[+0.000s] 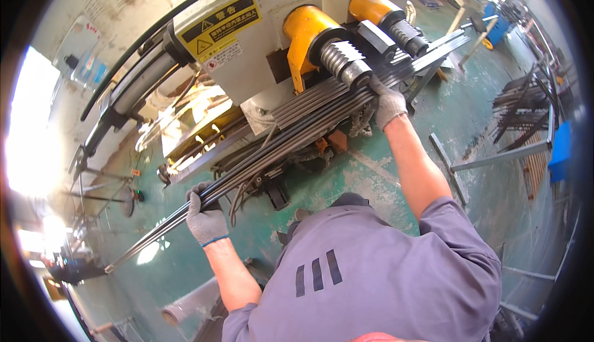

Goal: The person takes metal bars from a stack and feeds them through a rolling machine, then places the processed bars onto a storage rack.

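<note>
A bundle of long thin metal rods (pixel 263 158) runs slantwise across the front of a machine, from the lower left up to the right. My left hand (pixel 207 219), in a grey knitted glove, is closed around the bundle toward its left end, and the rod tips stick out beyond it. Further up the rods, my right hand (pixel 390 103), also gloved, grips them with its fingers partly hidden. Just beside that hand is a ridged steel roller (pixel 345 63) coming out of an orange housing (pixel 309 25). More rods lie side by side behind the bundle.
A second orange housing (pixel 371 8) with a ridged roller (pixel 408 37) stands further right. The pale machine body (pixel 235 73) carries a yellow warning label (pixel 221 25). On the right are a metal frame (pixel 501 156), a rod stack (pixel 520 107) and a blue box (pixel 560 150).
</note>
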The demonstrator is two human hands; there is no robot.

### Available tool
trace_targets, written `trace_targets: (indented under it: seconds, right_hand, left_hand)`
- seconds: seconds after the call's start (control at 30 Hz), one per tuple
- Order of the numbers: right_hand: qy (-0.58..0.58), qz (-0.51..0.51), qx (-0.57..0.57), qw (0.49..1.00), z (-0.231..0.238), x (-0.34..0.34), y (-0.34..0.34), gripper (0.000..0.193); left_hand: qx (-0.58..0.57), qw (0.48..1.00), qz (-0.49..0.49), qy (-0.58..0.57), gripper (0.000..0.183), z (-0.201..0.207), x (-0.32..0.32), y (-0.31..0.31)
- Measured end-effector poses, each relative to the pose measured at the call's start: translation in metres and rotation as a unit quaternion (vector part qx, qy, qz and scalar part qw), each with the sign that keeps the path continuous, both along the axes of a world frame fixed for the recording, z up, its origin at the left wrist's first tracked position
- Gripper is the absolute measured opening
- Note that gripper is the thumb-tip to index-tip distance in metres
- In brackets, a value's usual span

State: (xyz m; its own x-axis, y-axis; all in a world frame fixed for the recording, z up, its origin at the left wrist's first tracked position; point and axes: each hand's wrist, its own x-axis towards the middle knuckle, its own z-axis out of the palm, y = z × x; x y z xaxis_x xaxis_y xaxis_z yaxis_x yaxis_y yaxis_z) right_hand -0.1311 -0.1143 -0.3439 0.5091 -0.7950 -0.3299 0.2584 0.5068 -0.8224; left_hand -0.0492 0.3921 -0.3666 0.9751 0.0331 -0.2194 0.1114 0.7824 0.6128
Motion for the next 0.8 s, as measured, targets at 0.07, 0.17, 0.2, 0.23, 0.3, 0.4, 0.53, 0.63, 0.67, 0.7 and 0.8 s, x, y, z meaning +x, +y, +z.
trace_targets:
  seconds: [0.07,0.17,0.2,0.23,0.3,0.4,0.53,0.63,0.67,0.7,0.8]
  right_hand:
    - [0.037,0.033,-0.015,0.999,-0.016,0.017,-0.007,0.029]
    - [0.139,0.046,-0.066,0.987,-0.062,0.043,-0.023,0.036]
    - [0.171,0.066,-0.094,0.979,-0.071,0.049,-0.025,0.037]
    - [0.141,0.076,-0.161,0.974,-0.075,0.046,-0.022,0.036]
    - [0.268,0.103,-0.212,0.934,-0.079,0.047,-0.027,0.034]
    - [0.468,0.190,-0.398,0.766,-0.082,0.060,-0.043,0.031]
    - [0.590,0.299,-0.555,0.504,-0.084,0.062,-0.044,0.032]
    - [0.597,0.301,-0.581,0.464,-0.087,0.064,-0.039,0.033]
    - [0.587,0.303,-0.586,0.470,-0.088,0.065,-0.039,0.033]
    - [0.581,0.300,-0.577,0.489,-0.090,0.065,-0.038,0.032]
    - [0.542,0.278,-0.517,0.601,-0.092,0.066,-0.043,0.030]
  left_hand:
    - [-0.040,0.999,-0.031,0.002,0.009,-0.005,0.017,-0.023]
    - [-0.060,0.993,-0.088,0.048,0.004,-0.026,0.039,-0.058]
    - [-0.061,0.992,-0.095,0.060,0.004,-0.033,0.044,-0.070]
    - [-0.026,0.993,-0.108,0.034,0.008,-0.031,0.044,-0.085]
    - [-0.036,0.988,-0.134,0.066,0.012,-0.014,0.041,-0.102]
    - [-0.048,0.986,-0.126,0.098,0.026,-0.006,0.054,-0.110]
    - [-0.042,0.992,-0.118,0.030,0.043,-0.024,0.069,-0.058]
    - [0.004,0.999,-0.033,0.015,0.044,-0.046,0.088,-0.026]
    - [0.004,0.999,-0.013,0.033,0.043,-0.049,0.091,-0.024]
    - [0.004,0.999,0.009,0.054,0.043,-0.048,0.089,-0.026]
    - [0.050,0.998,-0.024,-0.012,0.043,-0.059,0.084,-0.064]
